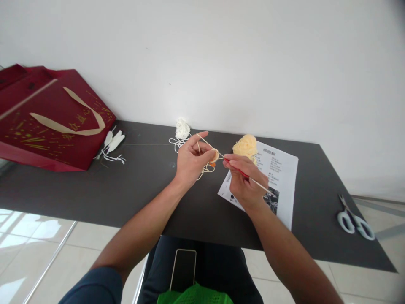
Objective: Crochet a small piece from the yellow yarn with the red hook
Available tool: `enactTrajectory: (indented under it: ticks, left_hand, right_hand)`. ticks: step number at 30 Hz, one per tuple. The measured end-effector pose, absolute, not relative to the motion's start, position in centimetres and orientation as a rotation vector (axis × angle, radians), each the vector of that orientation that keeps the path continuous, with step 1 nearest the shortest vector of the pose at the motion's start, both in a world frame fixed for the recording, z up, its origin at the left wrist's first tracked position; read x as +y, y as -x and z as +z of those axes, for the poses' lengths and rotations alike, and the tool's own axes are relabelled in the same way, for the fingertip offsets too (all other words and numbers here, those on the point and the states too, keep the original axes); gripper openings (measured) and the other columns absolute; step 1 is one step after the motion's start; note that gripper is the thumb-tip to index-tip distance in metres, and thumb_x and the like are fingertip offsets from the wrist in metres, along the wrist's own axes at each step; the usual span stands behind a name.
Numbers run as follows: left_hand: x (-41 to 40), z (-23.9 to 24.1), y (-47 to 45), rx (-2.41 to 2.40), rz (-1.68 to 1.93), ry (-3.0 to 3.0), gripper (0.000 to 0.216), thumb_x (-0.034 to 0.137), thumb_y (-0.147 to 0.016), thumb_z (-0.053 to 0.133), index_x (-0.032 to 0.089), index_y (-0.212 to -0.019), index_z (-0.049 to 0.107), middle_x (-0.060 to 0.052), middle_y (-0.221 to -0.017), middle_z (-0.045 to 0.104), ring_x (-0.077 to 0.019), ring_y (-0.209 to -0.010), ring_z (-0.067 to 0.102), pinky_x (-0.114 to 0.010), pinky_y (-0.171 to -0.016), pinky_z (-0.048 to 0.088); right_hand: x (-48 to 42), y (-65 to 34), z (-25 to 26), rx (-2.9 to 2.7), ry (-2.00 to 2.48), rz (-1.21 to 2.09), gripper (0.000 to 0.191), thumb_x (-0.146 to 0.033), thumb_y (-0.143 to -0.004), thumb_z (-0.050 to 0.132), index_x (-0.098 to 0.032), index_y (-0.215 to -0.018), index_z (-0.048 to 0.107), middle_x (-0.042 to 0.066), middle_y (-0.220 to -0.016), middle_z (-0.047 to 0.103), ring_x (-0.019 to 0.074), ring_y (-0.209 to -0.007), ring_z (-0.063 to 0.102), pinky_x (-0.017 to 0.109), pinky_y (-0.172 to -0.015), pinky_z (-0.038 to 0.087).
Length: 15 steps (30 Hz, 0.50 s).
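Observation:
My left hand (193,158) pinches a small round piece of cream crochet work (215,155), and a strand of pale yarn runs over its raised index finger. In my right hand (245,177) is a crochet hook (240,170) with a red grip, its tip end pointing left toward the crochet piece. Yarn stretches between the two hands. A small orange bit (213,165) shows just under the crochet piece, too small to make out. Loose cream strands hang below my left fingers. Behind my right hand sits a ball of yellow yarn (245,145).
A printed sheet (286,181) lies partly under my right hand. White yarn (182,128) rests by the wall. Scissors (354,219) lie at the right end of the dark table (142,185). At left are a red gift bag (57,122) and white tasselled pieces (114,142). A phone (183,268) rests on my lap.

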<state>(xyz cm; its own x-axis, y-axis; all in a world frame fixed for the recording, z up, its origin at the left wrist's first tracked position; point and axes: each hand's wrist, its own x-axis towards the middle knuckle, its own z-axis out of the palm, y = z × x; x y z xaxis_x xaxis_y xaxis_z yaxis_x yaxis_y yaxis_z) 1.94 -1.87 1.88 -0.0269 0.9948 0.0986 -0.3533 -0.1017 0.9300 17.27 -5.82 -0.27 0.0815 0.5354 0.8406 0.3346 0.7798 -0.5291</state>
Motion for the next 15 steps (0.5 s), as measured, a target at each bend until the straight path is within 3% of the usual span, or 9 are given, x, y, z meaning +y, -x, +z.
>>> enactTrajectory:
  ticks: [4,10,15]
  left_hand:
    - [-1.9,1.7,-2.1,0.883,1.508,-1.007,0.059,0.021,-0.069,0.086,0.018,-0.123,0.064,0.006,-0.069,0.07,-0.0095,-0.057,0.063,-0.024,-0.061,0.051]
    - [-2.1,1.8,-2.1,0.935,1.616,-1.048,0.059,0.017,-0.071,0.082,0.019,-0.127,0.063,0.006,-0.071,0.07,-0.0094,-0.059,0.062,-0.025,-0.061,0.05]
    - [-2.3,1.9,-2.1,1.003,1.655,-1.129,0.06,0.015,-0.073,0.079,0.02,-0.13,0.062,0.006,-0.073,0.069,-0.0086,-0.058,0.059,-0.024,-0.058,0.047]
  right_hand:
    - [-6.0,-16.8,-0.6,-1.472,0.759,0.247,0.032,-0.013,-0.09,0.073,-0.033,-0.115,0.076,0.004,-0.117,0.082,0.0211,-0.089,0.082,0.041,-0.077,0.072]
    - [-6.2,-15.8,0.4,-1.191,0.863,0.526,0.016,-0.022,-0.09,0.077,-0.026,-0.105,0.079,0.004,-0.099,0.084,0.0195,-0.076,0.082,0.036,-0.069,0.072]
    - [-6.1,-15.6,0.8,-1.116,0.85,0.611,0.012,-0.024,-0.089,0.077,-0.023,-0.101,0.078,0.004,-0.096,0.083,0.0183,-0.072,0.08,0.035,-0.065,0.07]
